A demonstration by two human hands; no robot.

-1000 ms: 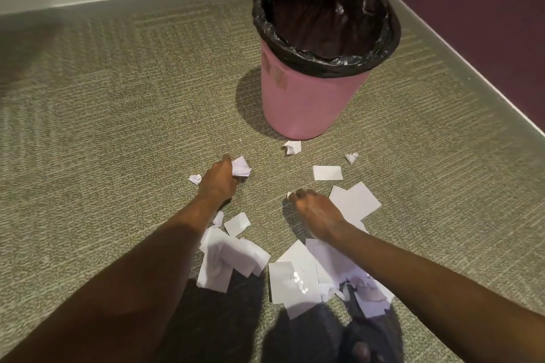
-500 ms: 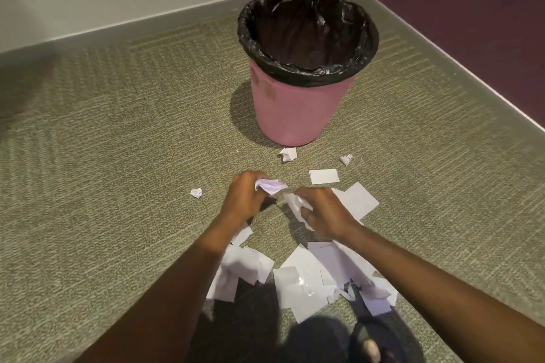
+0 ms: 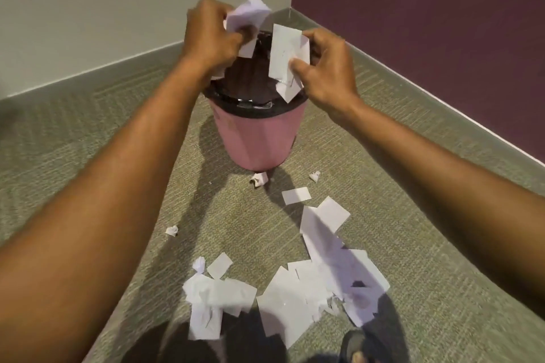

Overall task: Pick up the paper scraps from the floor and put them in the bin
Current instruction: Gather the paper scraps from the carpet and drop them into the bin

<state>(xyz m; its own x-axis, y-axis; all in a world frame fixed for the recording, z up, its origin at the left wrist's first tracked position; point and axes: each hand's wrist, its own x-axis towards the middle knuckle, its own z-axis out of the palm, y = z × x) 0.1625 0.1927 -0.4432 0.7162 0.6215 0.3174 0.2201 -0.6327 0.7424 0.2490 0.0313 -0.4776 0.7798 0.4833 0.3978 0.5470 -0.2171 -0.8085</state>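
A pink bin (image 3: 256, 138) with a black liner stands on the carpet in the room's corner. Both my hands are raised over its mouth. My left hand (image 3: 209, 35) is closed on crumpled white paper scraps (image 3: 249, 13). My right hand (image 3: 324, 68) pinches flat white paper scraps (image 3: 284, 56) that hang down over the bin's opening. Several more scraps lie on the floor near me: a pile (image 3: 218, 300) at the lower left, a larger pile (image 3: 324, 280) at the lower right, and small crumpled bits (image 3: 259, 179) at the bin's foot.
A grey wall runs behind the bin and a dark purple wall (image 3: 427, 23) along the right, meeting in the corner. My foot in a dark sandal (image 3: 356, 348) shows at the bottom edge beside the scraps.
Both hands have risen from the floor with paper scraps and now hover over the bin. The view has tilted upward and moved closer to the bin.
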